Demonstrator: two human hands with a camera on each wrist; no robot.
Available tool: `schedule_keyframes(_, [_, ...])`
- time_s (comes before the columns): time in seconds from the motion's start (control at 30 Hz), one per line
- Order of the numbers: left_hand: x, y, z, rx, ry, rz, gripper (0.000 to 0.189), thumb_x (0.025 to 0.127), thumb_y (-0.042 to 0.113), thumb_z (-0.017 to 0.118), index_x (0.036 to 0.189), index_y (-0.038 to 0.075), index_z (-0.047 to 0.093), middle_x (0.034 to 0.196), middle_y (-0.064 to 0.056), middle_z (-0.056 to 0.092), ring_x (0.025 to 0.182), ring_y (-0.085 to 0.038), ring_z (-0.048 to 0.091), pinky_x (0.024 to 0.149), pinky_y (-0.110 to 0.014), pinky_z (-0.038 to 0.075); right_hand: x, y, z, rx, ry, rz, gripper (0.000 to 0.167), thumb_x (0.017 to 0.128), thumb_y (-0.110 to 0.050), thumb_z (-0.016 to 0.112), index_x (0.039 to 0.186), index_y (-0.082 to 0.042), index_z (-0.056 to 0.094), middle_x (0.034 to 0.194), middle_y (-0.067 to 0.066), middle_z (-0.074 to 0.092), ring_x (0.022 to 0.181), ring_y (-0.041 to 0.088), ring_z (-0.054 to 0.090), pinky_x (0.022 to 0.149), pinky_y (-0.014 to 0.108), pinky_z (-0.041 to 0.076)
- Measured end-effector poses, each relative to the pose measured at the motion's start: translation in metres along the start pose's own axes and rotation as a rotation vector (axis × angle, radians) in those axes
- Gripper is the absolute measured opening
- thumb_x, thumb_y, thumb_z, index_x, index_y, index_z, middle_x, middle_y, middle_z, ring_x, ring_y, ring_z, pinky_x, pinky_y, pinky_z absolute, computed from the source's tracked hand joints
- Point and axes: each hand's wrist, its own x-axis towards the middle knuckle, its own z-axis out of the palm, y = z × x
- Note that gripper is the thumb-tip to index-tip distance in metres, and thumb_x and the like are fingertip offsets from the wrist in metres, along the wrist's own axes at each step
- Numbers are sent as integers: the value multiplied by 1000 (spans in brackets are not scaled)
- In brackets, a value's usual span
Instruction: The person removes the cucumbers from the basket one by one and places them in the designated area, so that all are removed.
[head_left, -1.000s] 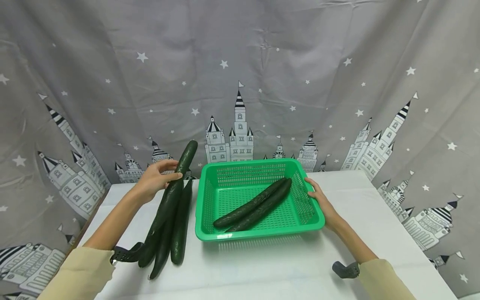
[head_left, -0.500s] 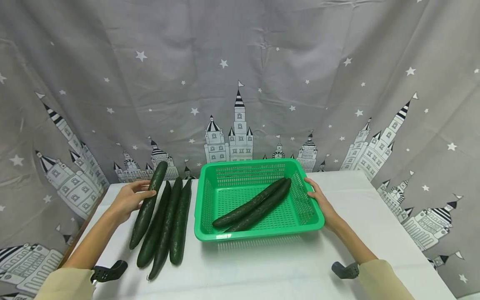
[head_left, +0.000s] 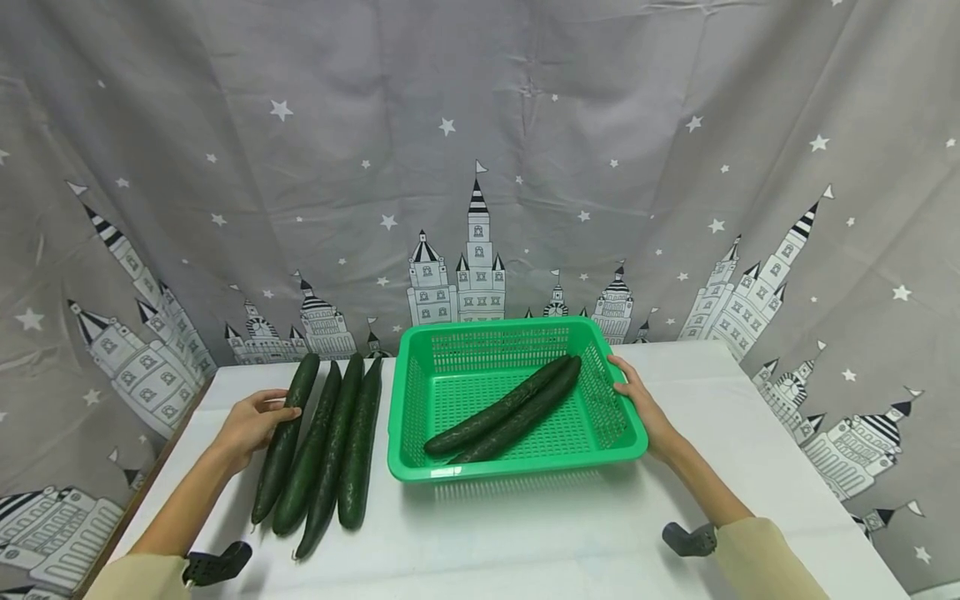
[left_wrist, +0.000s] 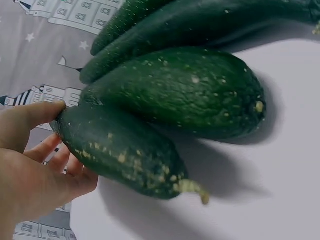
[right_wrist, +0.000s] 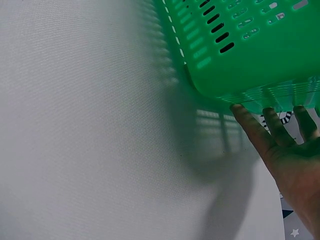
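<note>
At the far left of the row in the head view, my left hand [head_left: 251,427] holds a dark green cucumber [head_left: 277,471] between thumb and fingers. In the left wrist view, the thumb lies across the far part of this cucumber [left_wrist: 125,155], and its dry stem end points away from the hand. Three more cucumbers lie side by side just right of it, the nearest cucumber [left_wrist: 185,95] partly beside the held one. My right hand [head_left: 647,412] grips the right rim of a green plastic basket [head_left: 517,470], fingers against its outer wall [right_wrist: 235,82].
Two cucumbers lie together diagonally inside the basket, the upper cucumber [head_left: 487,417] against the lower one [head_left: 536,412]. A white cloth [head_left: 480,542] covers the table. Behind it hangs a grey curtain [head_left: 337,167] printed with castles and stars.
My left hand has moved left and toward me, taking the cucumber from over the others down to the left end of the row. The right hand and basket have stayed in place.
</note>
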Motion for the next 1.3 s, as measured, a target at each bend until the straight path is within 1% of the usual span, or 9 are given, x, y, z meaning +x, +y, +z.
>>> schedule_keyframes(0.17, [3,-6,1,38,23,-20,66,96,18,64,147,-11,33,137,-35,41,64,-4,51,56,-24,49,1,1,1,13,4,5,57,108,-23,27,161,-19,6,160,21,7,131,45,32,91,36,48])
schedule_keyframes(0.27, [4,-8,2,58,22,-23,66,97,18,64,146,-12,33,136,-36,42,71,-7,56,60,-26,51,1,2,1,14,4,8,57,108,-23,27,161,-19,6,160,22,7,132,45,31,92,36,48])
schedule_keyframes(0.4, [5,-10,4,78,20,-20,65,96,18,64,145,-13,35,135,-37,44,74,-11,55,61,-27,49,0,0,1,4,0,10,57,108,-23,27,161,-19,6,161,20,5,134,45,29,93,37,47])
schedule_keyframes(0.47, [6,-11,5,95,19,-19,64,96,18,65,143,-13,36,134,-37,45,83,-16,59,66,-28,52,0,0,1,1,-1,10,57,108,-23,27,161,-19,6,161,20,5,135,45,29,94,37,46])
schedule_keyframes(0.57, [8,-13,6,122,20,-20,64,95,21,65,142,-13,38,134,-38,46,96,-30,62,74,-34,54,0,-1,1,-2,0,10,58,107,-23,27,161,-19,6,161,20,5,135,45,28,95,37,46])
schedule_keyframes(0.7, [9,-15,8,136,19,-21,64,96,21,65,142,-13,38,134,-38,46,109,-42,58,82,-41,54,0,-1,1,0,6,15,58,107,-22,27,161,-19,6,161,21,5,134,45,29,93,37,47])
schedule_keyframes(1.03, [11,-13,5,134,-4,-27,64,101,27,56,144,-14,33,139,-41,40,119,-51,50,93,-52,50,1,-1,-1,-6,4,13,58,107,-23,28,161,-20,6,161,20,5,134,45,29,94,36,46])
schedule_keyframes(1.17, [10,-7,4,133,37,-4,63,103,28,54,145,-14,33,137,-41,41,115,-50,51,90,-51,51,1,-2,-1,-7,3,11,58,107,-23,27,161,-19,6,161,20,5,134,45,30,94,37,46])
schedule_keyframes(1.3, [9,5,9,117,95,47,59,103,25,53,145,-12,36,134,-36,45,117,-47,50,93,-52,47,0,-2,-1,-2,3,13,58,107,-23,27,161,-20,6,161,21,6,132,46,31,92,37,48])
